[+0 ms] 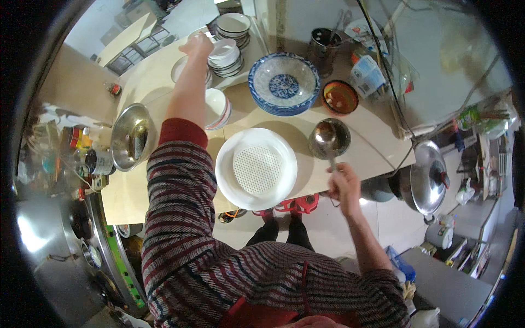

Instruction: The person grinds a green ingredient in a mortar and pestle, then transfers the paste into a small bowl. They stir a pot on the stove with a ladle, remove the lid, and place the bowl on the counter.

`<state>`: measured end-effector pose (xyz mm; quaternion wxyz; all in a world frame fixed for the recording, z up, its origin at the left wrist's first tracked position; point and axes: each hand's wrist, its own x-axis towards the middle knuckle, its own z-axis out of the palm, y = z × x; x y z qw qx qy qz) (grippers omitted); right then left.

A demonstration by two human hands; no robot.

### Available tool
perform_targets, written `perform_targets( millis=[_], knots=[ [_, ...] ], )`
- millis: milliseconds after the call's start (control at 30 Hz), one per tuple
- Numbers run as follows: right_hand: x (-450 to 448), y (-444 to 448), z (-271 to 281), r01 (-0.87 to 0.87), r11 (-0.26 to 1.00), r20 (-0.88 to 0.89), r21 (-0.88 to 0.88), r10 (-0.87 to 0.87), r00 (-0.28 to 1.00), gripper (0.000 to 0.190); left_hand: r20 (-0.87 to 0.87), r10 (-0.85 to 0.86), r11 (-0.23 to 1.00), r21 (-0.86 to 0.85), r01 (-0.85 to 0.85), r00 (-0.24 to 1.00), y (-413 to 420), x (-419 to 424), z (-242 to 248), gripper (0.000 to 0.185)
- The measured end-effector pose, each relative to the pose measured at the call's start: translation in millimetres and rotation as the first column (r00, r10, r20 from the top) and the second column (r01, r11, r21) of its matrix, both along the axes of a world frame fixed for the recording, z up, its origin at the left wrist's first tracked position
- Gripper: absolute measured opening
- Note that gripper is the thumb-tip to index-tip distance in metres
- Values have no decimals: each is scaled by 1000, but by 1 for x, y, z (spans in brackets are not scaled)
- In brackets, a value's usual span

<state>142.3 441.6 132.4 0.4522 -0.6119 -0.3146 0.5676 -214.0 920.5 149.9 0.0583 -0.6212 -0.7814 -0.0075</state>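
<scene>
My right hand (pixel 345 186) grips the handle of a metal ladle (pixel 325 132). The ladle's bowl is at a small dark metal pot (pixel 343 141) on the table. Stretched far across the tabletop, my left hand (pixel 199 45) is beside a stack of white bowls (pixel 223 50) and above a pile of plates (pixel 178 70). Its fingers are partly hidden, so whether it holds anything is unclear. Directly before me sits a white plastic basin with a perforated bottom (pixel 256 169). White bowls nested on their side (pixel 216 107) lie under my left forearm.
Blue-and-white patterned bowls (pixel 284 84) are stacked behind the perforated basin. A brown bowl of liquid (pixel 339 98) stands to their right, near a tall metal container (pixel 322 51). At left is a steel basin (pixel 119 141). Cables cross the right side, above a lidded wok (pixel 428 180).
</scene>
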Motion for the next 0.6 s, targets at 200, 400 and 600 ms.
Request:
perform_targets(
  millis=[200, 400, 600],
  knots=[
    [65, 5, 10, -231, 933, 845, 275, -120, 521, 27, 74, -180, 983, 56, 176, 981, 8, -12, -4, 48],
    [85, 30, 24, -576, 813, 994, 89, -105, 6, 44, 65, -453, 780, 512, 360, 889, -11, -28, -6, 30],
    [86, 67, 19, -761, 637, 935, -127, -178, -306, 56, 609, -457, 788, 615, -22, 648, -83, -45, 18, 26]
  ],
)
